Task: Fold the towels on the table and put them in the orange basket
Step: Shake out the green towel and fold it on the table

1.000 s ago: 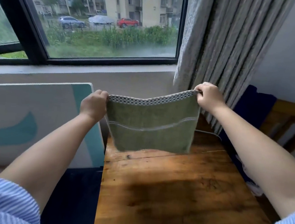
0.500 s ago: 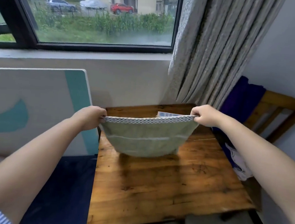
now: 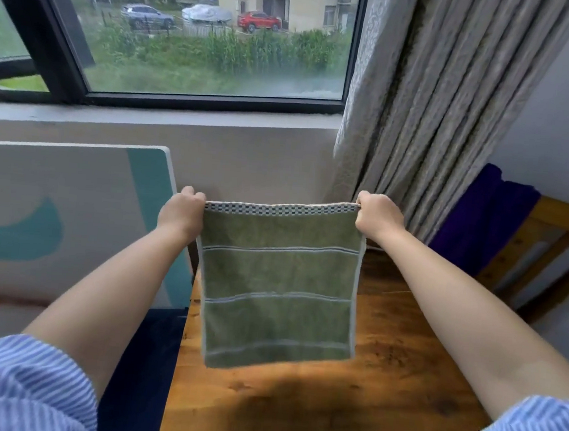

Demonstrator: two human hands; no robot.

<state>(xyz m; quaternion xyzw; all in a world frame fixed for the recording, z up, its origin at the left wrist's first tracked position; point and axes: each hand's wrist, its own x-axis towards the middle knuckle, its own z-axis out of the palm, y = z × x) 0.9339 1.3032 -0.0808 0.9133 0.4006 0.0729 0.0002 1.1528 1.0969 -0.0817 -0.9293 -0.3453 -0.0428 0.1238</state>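
The wooden table (image 3: 382,378) runs out in front of me below the window (image 3: 206,36), with the grey curtain (image 3: 423,107) hanging at its far right corner. Over it I hold the green towel (image 3: 279,294) up in the air, spread flat and facing me, its checked border along the top edge and its bottom hem hanging free above the wood. My left hand (image 3: 181,213) pinches the top left corner with the fingers curled tight round the cloth, and my right hand (image 3: 377,218) does the same at the top right corner. The top edge is pulled nearly straight between them, the right side a touch higher.

I judge this is the squaring-up before a fold. To do it well I should level my two hands, keep the edge taut so the side hems hang even, then lower the towel so the hem lands on bare wood first and lay the rest down without creases. The orange basket is not in view.
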